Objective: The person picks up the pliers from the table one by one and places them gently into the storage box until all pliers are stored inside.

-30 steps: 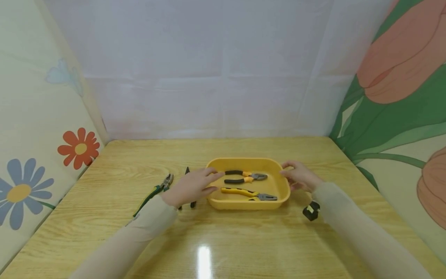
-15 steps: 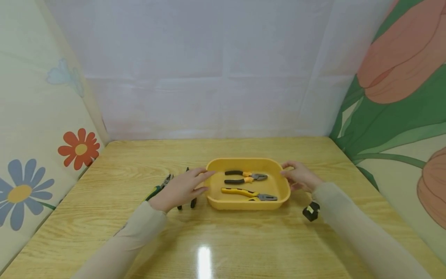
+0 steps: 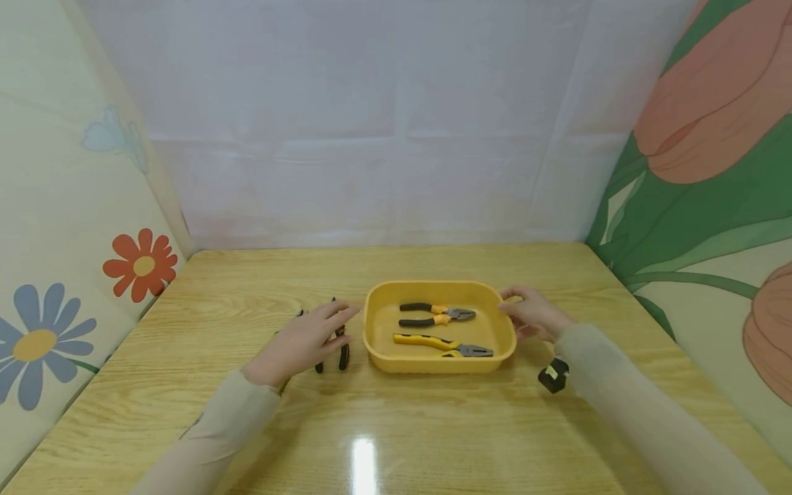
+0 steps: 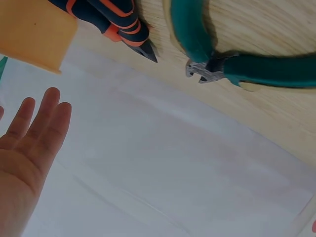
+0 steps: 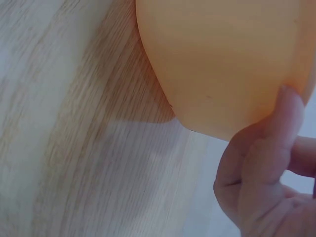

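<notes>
My right hand (image 3: 535,317) holds the right rim of a yellow plastic bin (image 3: 441,366); the right wrist view shows its fingers against the outer wall. Inside lie pliers with black-and-orange handles (image 3: 418,322) and pliers with yellow-and-black handles (image 3: 427,339). Left of the bin, my left hand (image 3: 300,344) has its fingers spread and holds nothing. In the head view it overlaps two tools on the table. The left wrist view shows these as green-handled cutting pliers (image 4: 271,70), handles spread apart, and a tool with dark blue and orange handles (image 4: 118,22).
A small black object (image 3: 553,375) with a yellowish patch is beside the right wrist. The wood-grain table (image 3: 470,440) backs onto a white sheet (image 3: 396,137), with flower-printed cloths at both sides.
My left hand has drawn away from the bin's left rim, moving left and toward me, over the green-handled pliers. The right hand stays at the right rim.
</notes>
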